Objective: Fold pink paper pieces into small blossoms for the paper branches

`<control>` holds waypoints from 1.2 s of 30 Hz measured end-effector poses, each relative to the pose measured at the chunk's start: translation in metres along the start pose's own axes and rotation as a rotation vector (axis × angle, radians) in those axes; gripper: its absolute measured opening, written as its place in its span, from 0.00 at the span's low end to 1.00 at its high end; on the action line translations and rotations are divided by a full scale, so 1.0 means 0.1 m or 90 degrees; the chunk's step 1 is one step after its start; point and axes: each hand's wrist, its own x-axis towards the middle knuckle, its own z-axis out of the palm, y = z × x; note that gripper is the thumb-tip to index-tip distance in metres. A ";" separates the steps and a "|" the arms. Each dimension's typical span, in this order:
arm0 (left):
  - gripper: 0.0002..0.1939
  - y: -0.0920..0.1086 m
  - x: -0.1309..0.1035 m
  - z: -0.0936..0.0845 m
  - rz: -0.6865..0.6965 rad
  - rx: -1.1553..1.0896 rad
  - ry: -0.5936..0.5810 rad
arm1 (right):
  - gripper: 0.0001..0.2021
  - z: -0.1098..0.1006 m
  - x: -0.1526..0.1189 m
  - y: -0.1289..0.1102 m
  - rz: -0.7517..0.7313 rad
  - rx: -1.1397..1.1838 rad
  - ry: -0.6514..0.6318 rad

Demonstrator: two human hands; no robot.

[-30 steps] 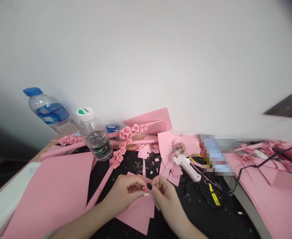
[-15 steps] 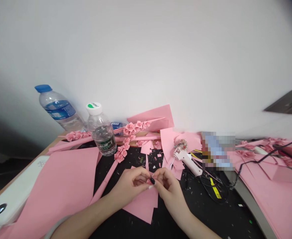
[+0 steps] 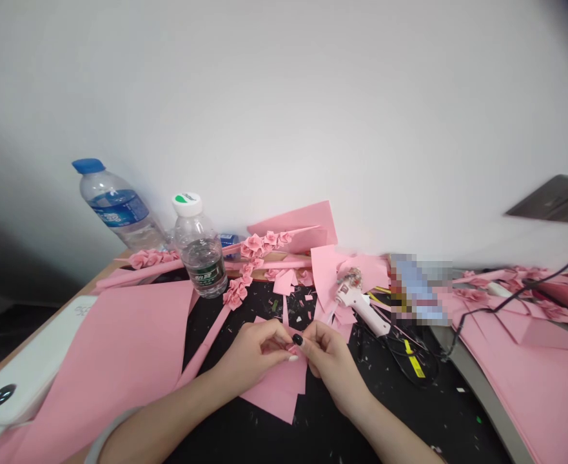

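Note:
A small piece of pink paper (image 3: 292, 350), mostly covered by fingers, is pinched between my two hands over the table. My left hand (image 3: 257, 354) grips it from the left with thumb and forefinger. From the other side my right hand (image 3: 327, 361) closes on it, the dark-nailed thumb pressing at the top. Under both hands lie flat pink paper sheets (image 3: 278, 396). Just beyond them is a pink paper stem with folded flowers (image 3: 236, 293). A white glue gun (image 3: 368, 316) rests to the right, past my right hand.
Two water bottles, one white-capped (image 3: 201, 258) and one blue-capped (image 3: 119, 209), stand at the left. A white power bank (image 3: 37, 361) lies beside a large pink sheet (image 3: 129, 348). Black cable (image 3: 462, 322) and more pink paper (image 3: 545, 386) occupy the right. Scraps litter the black mat (image 3: 385, 412).
My right thumb has shifted upward over the small paper piece, and its dark nail now faces up. Both hands stay together in nearly the same place. The camera view has shifted slightly.

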 end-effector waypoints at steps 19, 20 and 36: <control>0.12 -0.07 0.03 -0.02 -0.042 -0.278 0.010 | 0.08 0.04 -0.03 -0.01 -0.091 0.045 -0.035; 0.12 -0.07 0.03 -0.02 -0.043 -0.284 0.002 | 0.08 0.04 -0.04 -0.01 -0.090 0.046 -0.031; 0.08 -0.01 0.01 -0.05 -0.069 -0.238 -0.032 | 0.08 -0.02 -0.06 0.03 -0.174 -0.193 0.080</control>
